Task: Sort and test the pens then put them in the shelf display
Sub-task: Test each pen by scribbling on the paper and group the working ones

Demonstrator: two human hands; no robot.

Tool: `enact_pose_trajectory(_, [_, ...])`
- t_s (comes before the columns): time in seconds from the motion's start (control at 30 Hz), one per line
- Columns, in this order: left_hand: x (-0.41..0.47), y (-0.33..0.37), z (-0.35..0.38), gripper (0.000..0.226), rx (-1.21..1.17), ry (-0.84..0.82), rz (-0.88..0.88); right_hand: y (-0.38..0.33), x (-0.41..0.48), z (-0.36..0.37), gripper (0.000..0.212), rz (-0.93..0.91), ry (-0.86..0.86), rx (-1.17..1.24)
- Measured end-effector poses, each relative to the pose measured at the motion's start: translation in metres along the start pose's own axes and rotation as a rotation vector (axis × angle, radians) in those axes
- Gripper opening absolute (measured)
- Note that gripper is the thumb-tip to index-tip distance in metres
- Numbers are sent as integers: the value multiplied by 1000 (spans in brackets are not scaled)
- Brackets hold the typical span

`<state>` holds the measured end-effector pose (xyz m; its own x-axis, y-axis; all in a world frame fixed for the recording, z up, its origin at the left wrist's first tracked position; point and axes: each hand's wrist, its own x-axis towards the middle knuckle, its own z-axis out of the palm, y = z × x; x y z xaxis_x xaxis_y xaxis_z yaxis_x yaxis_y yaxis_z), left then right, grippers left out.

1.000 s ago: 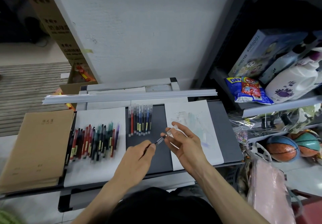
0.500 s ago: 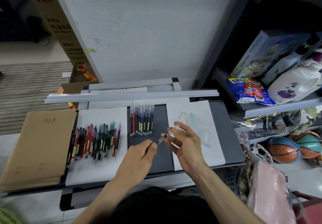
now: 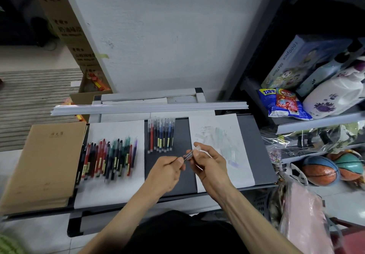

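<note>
item: gel pen [image 3: 188,155], dark barrel, clear cap end. it is being held off the surface between both hands, tilted, with the cap end raised toward the far right. the barrel end is being pinched narrowly by thumb and forefinger of the left hand [image 3: 166,171]. the clear cap end is being gripped by the curled fingertips of the right hand [image 3: 210,167]. whether the cap is fully seated cannot be told.

just beyond the grip, slightly left: a row of capped pens [image 3: 161,136], red, black and blue, is being borne side by side on the dark shelf tray [image 3: 181,131], apart from the held pen.

well left of the grip: a loose spread of mixed pens [image 3: 108,158], red, green, black and purple, is being borne on a white sheet [image 3: 116,190]; this area is blurred.

right of the grip, partly under the right hand: a test sheet [image 3: 223,135] is being shown with faint green and purple scribbles.

farthest left of the grip: a stack of brown exercise books [image 3: 43,165] is being seen beside the white sheet.

beyond the row: a bundle of long white strips [image 3: 148,107] is being seen lying crosswise.

far right of the grip: a puzzle box [image 3: 296,64], a snack packet [image 3: 284,103] and basketballs [image 3: 321,171] are being stored on shelving.
</note>
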<state>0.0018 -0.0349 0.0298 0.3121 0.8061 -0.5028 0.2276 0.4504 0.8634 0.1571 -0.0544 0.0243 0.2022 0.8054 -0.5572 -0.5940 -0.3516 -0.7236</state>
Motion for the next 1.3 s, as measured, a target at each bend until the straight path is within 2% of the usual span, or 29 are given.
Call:
enact_pose_trajectory(0.07, [1,1,-1,36,-121,-50,-66,-3,2,-3,25,12,-25,-7])
enact_pose_trajectory(0.17, [5,0,-4,36,-37,-124,-37,-6,6,-10,25,-2,-63,-45])
enact_pose_trajectory(0.33, [20,-8,-12,34,673,-154,181,-2,16,-20,28,-98,-52,-228])
enact_pose_trajectory(0.43, [32,-13,-10,34,771,-151,187,1,22,-29,25,-127,-29,-369])
enact_pose_trajectory(0.53, [47,-15,-8,38,791,-74,144,-1,29,-46,25,-135,78,-720])
enact_pose_trajectory(0.67, [76,-12,-11,38,779,72,81,-5,35,-76,35,-272,180,-1538])
enact_pose_trajectory(0.77, [98,-2,-15,26,844,168,73,-7,40,-91,41,-311,191,-1774])
enact_pose_trajectory(0.97, [134,11,-15,7,875,256,136,-9,47,-101,35,-369,227,-1824])
enact_pose_trajectory(1.1, [150,16,-10,16,916,217,116,-3,50,-92,32,-432,147,-1794])
enact_pose_trajectory(1.3, [160,21,-6,22,978,192,80,7,59,-78,39,-440,53,-1864])
